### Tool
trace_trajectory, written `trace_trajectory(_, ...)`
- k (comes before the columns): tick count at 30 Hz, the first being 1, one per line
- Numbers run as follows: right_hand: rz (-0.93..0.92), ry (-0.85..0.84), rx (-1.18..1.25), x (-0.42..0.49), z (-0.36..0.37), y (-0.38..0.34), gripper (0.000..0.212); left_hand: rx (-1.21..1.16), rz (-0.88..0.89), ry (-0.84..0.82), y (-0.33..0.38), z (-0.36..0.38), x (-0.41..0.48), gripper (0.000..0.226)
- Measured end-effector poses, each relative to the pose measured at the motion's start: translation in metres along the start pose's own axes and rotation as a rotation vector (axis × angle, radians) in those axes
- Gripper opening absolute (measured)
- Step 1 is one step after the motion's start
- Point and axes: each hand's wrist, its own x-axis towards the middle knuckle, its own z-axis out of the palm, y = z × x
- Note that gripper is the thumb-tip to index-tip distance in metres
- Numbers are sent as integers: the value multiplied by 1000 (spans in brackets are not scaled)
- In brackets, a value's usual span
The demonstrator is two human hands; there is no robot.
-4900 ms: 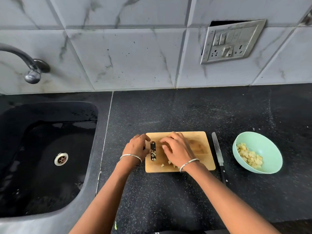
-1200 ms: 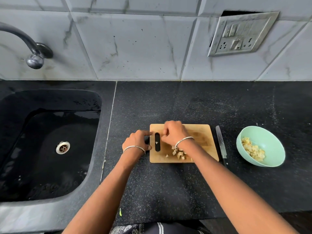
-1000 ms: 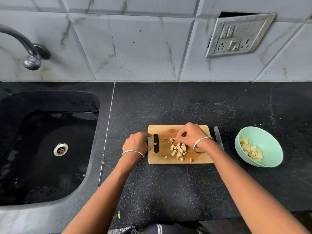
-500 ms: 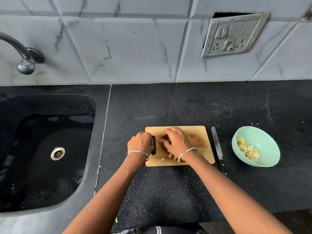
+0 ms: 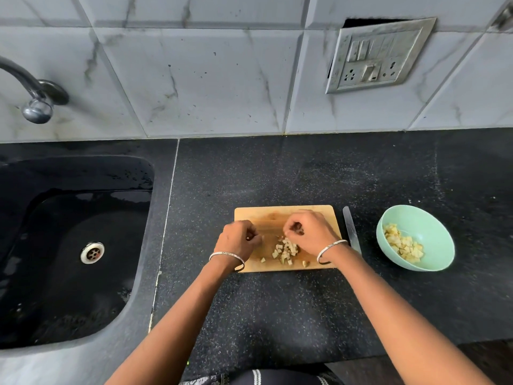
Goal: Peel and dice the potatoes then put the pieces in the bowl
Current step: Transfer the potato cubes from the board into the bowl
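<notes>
The diced potato pieces (image 5: pixel 286 250) lie in 1 loose heap near the front edge of the cutting board (image 5: pixel 266 215), with 3 or so strays just beside it. The board sits mid-counter (image 5: pixel 277 173). A green bowl (image 5: pixel 427 226) stands well off its right edge and already holds a share of cubes (image 5: pixel 402 243). A knife (image 5: pixel 351 234) lies on the counter between board and bowl, and neither hand touches it.

The left hand (image 5: pixel 237 241) sits over the board's left edge with its fingers curled under. I cannot tell whether they grip the edge or merely rest there. The right hand (image 5: pixel 311 232) hangs over the far side of the heap, thumb and fingertips drawn close together. Whether a cube is pinched between them is not clear.

Dicing looks done for this batch, so moving it to the bowl is likely the step in hand. The cubes should be light and firm, and probably slick with starch, so single pinches would be slow and slippery. Cupping the heap from 2 sides would hold more. Another way is to lift the board by its left edge and sweep the pieces off the right edge over the bowl. The likely loss is strays dropping onto the counter near the knife.
</notes>
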Motion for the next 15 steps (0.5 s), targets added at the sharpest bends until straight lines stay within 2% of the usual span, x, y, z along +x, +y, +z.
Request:
trace_trajectory(2,63,72,59,-3,-11,9,10,24,83,-48,5,3,-2,10)
trace_trajectory(5,143,64,65,-8,-18,28,5,48,162,-32,6,4,-4,10)
trace_trajectory(7,177,35,57,-12,-19,39,7,52,164,-20,3,2,-5,22)
trace_trajectory(11,204,78,-13,-19,-13,40,23,243,77,-104,-2,-5,-4,67)
trace_trajectory(15,179,93,-66,-27,12,15,40,252,52,-132,5,-2,-5,71)
